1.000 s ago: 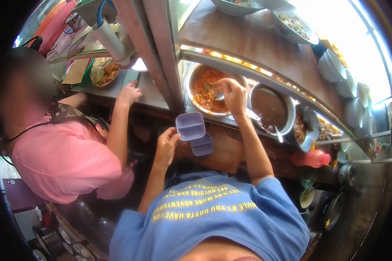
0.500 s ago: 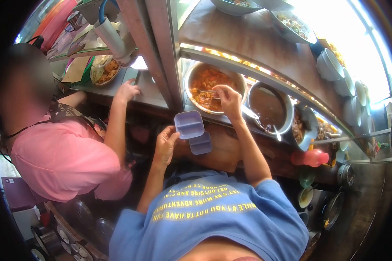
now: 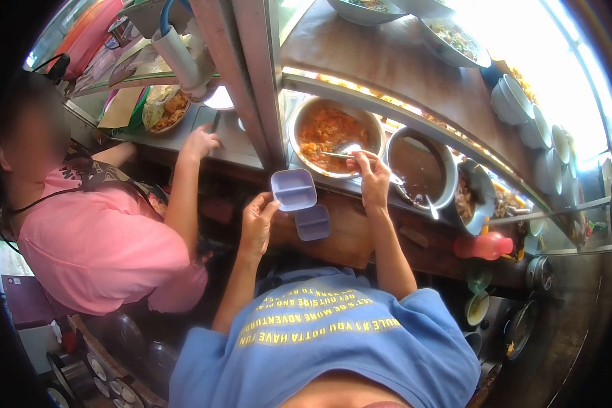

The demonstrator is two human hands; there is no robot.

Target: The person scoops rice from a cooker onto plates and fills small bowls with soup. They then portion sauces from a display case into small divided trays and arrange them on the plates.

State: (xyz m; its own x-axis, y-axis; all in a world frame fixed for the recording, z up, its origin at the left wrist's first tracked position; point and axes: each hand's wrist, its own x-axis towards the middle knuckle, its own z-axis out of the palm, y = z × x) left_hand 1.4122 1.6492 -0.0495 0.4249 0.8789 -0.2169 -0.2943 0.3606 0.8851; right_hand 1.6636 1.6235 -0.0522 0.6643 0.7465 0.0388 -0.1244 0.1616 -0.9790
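Left hand (image 3: 256, 219), grip pinching near left corner of pale purple two-compartment plastic container (image 3: 294, 190); similar container (image 3: 313, 222) just below it. Right hand (image 3: 372, 178), grip pinching metal spoon (image 3: 344, 154) over round silver metal pot (image 3: 296, 146) of red-orange chunky food (image 3: 326, 129). Round pot of brown liquid (image 3: 415, 165) just right.

The blue shirt (image 3: 347, 343) bears "RULE #1 YOU GOTTA HAVE FUN" in yellow.
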